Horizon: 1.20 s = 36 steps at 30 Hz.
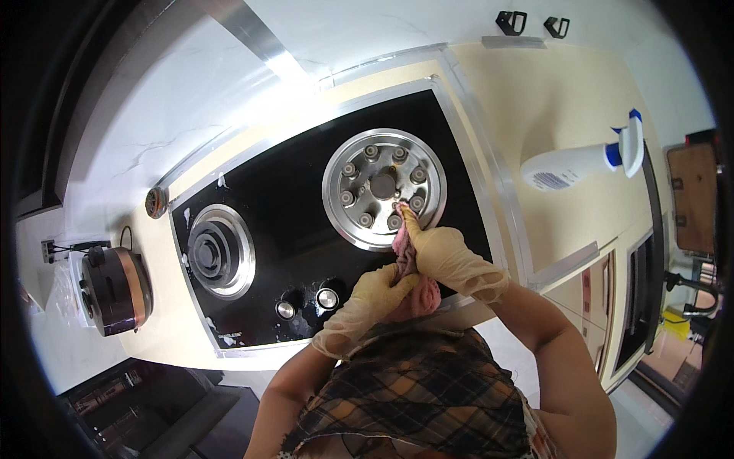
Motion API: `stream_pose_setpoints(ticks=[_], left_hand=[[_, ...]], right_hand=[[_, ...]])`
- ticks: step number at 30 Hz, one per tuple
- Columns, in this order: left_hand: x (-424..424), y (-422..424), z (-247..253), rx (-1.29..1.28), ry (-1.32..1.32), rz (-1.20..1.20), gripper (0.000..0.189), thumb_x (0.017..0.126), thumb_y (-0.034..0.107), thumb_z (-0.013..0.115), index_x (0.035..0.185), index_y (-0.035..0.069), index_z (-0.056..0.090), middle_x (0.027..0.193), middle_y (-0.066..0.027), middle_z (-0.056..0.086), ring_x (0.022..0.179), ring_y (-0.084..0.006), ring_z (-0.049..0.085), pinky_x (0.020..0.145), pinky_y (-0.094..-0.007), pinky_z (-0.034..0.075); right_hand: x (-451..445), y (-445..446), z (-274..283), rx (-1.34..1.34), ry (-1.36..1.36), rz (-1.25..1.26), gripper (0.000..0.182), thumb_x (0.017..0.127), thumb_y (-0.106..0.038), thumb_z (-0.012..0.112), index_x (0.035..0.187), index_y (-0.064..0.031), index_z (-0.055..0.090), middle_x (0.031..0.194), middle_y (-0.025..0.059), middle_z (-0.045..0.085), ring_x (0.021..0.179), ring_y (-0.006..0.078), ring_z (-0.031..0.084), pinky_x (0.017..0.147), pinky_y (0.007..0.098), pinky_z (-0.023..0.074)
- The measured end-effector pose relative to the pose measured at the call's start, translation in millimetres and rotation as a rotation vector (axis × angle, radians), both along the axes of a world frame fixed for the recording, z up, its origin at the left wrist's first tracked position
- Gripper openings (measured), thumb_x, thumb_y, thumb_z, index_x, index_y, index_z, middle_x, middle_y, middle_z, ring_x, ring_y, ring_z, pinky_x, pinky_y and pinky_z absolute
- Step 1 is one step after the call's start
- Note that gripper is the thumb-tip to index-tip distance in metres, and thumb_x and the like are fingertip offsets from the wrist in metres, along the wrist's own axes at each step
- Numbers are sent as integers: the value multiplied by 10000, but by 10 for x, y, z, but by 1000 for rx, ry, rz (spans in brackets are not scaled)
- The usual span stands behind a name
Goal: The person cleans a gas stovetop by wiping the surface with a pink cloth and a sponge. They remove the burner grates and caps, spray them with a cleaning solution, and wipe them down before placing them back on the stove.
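Both of my hands wear thin pale-yellow gloves. My right hand (447,252) grips a pink cloth (406,252) and presses its tip onto the metal base of the right gas burner (383,186), between its small round posts. Lower down, my left hand (373,295) holds the cloth's bunched middle, and the rest hangs at the front edge of the black glass cooktop (287,224). To the left sit the other burner (213,252) and two control knobs, the left one (285,310) and the right one (327,298). White foam spots dot the glass at the left.
A white spray bottle with a blue collar (567,166) lies or stands on the counter at the right; its pose is unclear. A dark rice cooker (117,291) and a small round object (156,202) are at the left. Two black hooks (511,23) are on the wall.
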<state>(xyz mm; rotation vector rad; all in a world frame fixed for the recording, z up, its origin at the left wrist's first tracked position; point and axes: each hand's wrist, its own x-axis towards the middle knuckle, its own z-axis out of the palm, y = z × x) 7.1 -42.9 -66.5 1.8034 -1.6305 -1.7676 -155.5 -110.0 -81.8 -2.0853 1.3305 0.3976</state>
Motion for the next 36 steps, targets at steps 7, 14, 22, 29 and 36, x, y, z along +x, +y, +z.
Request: stream_pose_setpoints(ticks=[7, 14, 22, 29, 36], left_hand=[[15, -216, -40, 79, 27, -18, 411, 911, 373, 606, 1112, 16, 633, 988, -149, 694, 889, -247, 664, 807, -349, 498], [55, -232, -24, 59, 76, -110, 403, 908, 369, 592, 1125, 31, 621, 994, -164, 685, 917, -307, 655, 806, -364, 495], [164, -154, -88, -47, 99, -153, 408, 905, 421, 558, 1051, 44, 608, 934, -177, 668, 881, -375, 631, 756, -418, 492], [145, -196, -97, -36, 165, -67, 390, 903, 391, 578, 1049, 32, 611, 925, -172, 667, 866, -359, 633, 764, -409, 491], [94, -265, -5, 17, 129, -72, 381, 906, 360, 596, 1086, 26, 623, 960, -160, 682, 870, -312, 650, 788, -383, 495]], right_hand=[[-73, -170, -44, 31, -53, -42, 817, 861, -197, 504, 1532, -193, 38, 826, 176, 682, 733, 352, 670, 658, 433, 523], [-151, -382, 183, 40, -31, 88, 794, 826, -184, 583, 1513, -265, 193, 791, 133, 672, 726, 349, 659, 637, 408, 520], [-179, -254, 2, -207, -371, -22, 547, 857, -103, 512, 1383, -248, 480, 794, 100, 686, 690, 342, 658, 626, 405, 539], [-13, -385, 128, 50, -166, -82, 589, 838, -105, 526, 1396, -279, 451, 801, 174, 672, 713, 369, 655, 660, 406, 538], [-65, -507, 100, 258, -441, -130, 460, 841, -88, 517, 1283, -215, 526, 805, 169, 672, 748, 340, 666, 692, 384, 525]])
